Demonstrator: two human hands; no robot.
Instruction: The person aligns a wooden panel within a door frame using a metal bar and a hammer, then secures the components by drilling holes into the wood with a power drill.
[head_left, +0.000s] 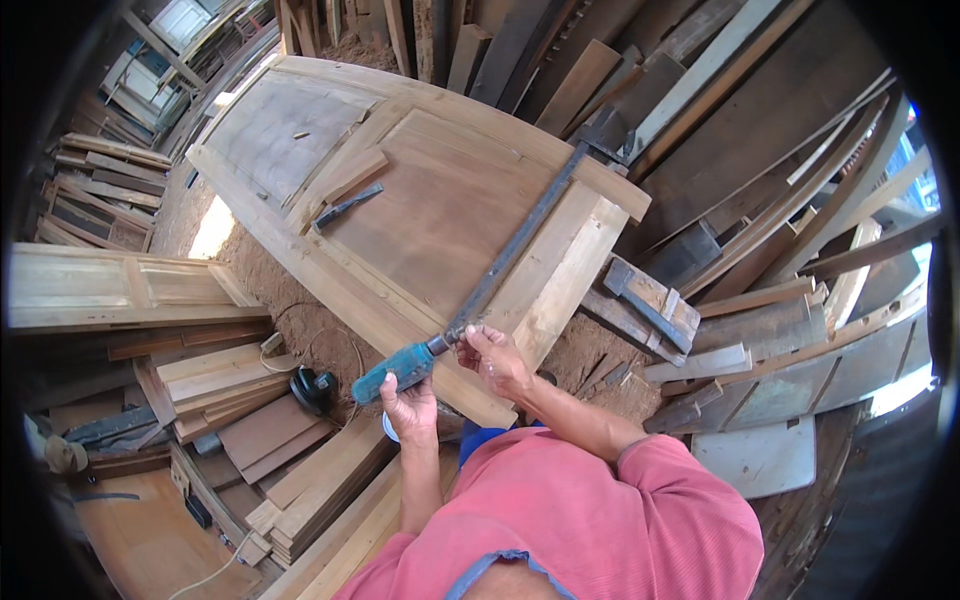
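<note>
A teal straight-bodied power tool (405,370), resembling a die grinder, lies in my left hand (412,408), which is closed around its body. Its dark metal nose points up and right. At the tip of that nose, my right hand (492,362) pinches with thumb and fingers; what sits between them is too small to make out. Both hands are over the near edge of a large panelled wooden door (440,210). A long metal bar clamp (525,225) spans the door's near end, its lower end close to the tool's nose.
On the door rest a wood offcut (350,172) and a dark chisel-like tool (347,205). Stacked boards (325,485) and a dark green power tool (312,388) are at left. Another panelled door (120,285) lies far left. Timber leans along the right, beside a wooden block (655,305).
</note>
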